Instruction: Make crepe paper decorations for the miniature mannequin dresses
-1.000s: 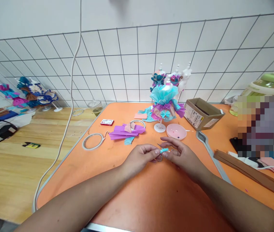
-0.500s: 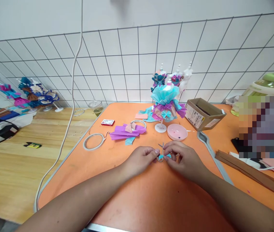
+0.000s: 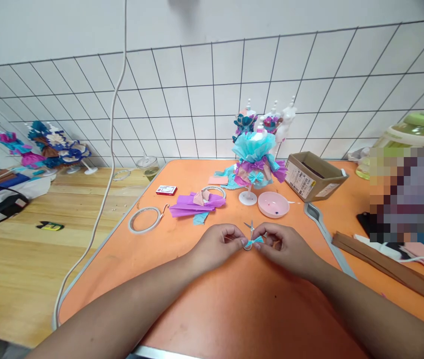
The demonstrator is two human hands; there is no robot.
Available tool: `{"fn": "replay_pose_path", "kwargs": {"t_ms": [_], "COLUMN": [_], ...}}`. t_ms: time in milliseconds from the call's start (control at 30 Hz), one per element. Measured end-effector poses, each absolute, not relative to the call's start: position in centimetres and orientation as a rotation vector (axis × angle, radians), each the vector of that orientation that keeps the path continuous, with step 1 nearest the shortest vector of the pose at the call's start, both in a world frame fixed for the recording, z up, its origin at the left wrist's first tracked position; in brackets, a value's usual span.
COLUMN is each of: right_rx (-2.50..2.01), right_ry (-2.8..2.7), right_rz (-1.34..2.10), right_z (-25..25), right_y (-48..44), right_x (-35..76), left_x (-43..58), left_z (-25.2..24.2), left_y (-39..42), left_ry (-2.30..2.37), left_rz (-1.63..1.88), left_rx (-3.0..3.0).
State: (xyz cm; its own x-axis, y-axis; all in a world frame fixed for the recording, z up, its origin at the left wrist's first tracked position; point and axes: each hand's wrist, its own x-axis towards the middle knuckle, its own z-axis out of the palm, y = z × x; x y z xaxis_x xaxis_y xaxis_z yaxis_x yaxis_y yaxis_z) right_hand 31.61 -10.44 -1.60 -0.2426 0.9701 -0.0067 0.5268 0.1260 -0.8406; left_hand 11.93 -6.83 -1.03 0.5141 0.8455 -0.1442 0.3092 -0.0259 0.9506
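A small turquoise paper bow [image 3: 254,242] is pinched between my two hands. The fingertips of my left hand [image 3: 222,245] close on its left end, and my right hand [image 3: 282,245] grips its right end. Directly behind the bow, scissors [image 3: 251,228] lie on the table with their blades apart, partly covered by my fingers and the bow. Farther back stands a mini dress form [image 3: 255,147] in a turquoise and purple crepe paper dress, with a similar bow on its skirt. A pink bowl [image 3: 273,205] sits just to its right.
Purple crepe paper [image 3: 185,205] and a tape roll [image 3: 145,220] lie left of my hands on the orange table [image 3: 212,309]. A cardboard box [image 3: 311,177] stands at the back right, with brown paper strips [image 3: 379,262] nearer. A white cable [image 3: 111,139] hangs at left.
My right fingers have shifted slightly, so the bow between my hands shows more fully and looks more spread. The view has moved very slightly; the table items stay put.
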Motion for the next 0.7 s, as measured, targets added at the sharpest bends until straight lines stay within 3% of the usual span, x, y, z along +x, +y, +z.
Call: {"fn": "replay_pose_path", "kwargs": {"t_ms": [567, 700], "right_rx": [-1.409, -1.441], "right_ry": [-1.895, -1.867], "right_rz": [1.004, 1.001], "right_z": [-1.88, -1.95], "right_y": [-10.53, -10.42], "right_x": [31.48, 31.55], "left_x": [11.80, 11.79], "left_z": [-1.16, -1.18], "left_y": [-6.65, -6.49], "left_ry": [0.999, 1.059], "left_rz": [0.624, 0.811], "left_rx": [1.636, 1.570]}}
